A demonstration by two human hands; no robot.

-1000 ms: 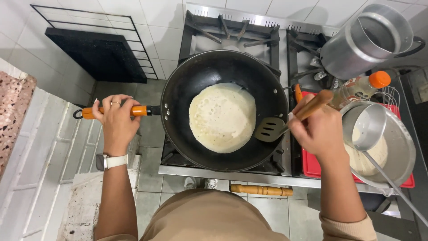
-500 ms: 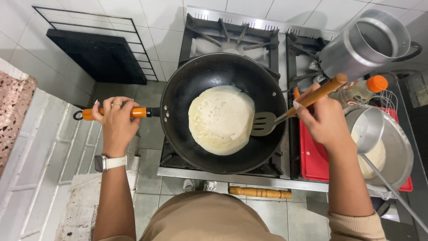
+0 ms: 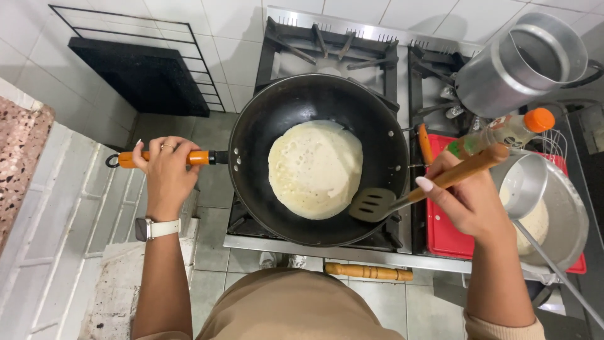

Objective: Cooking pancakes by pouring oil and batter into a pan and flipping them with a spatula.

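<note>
A black frying pan (image 3: 251,145) sits on the gas stove (image 3: 352,38) with a pale round pancake (image 3: 314,167) in it. My left hand (image 3: 165,169), with a white watch at the wrist, grips the pan's orange handle (image 3: 200,157). My right hand (image 3: 469,201) holds a slotted spatula (image 3: 372,204) by its wooden handle. The spatula's blade rests inside the pan at the pancake's lower right edge.
A metal bowl of batter (image 3: 553,214) with a ladle stands on a red tray (image 3: 440,233) at right. A bottle with an orange cap (image 3: 509,129) and a tall metal pot (image 3: 519,63) are behind it. A black wire rack (image 3: 138,69) lies left.
My right hand has shifted the spatula along the pancake's right edge and lowered its blade. My left hand stays on the pan handle.
</note>
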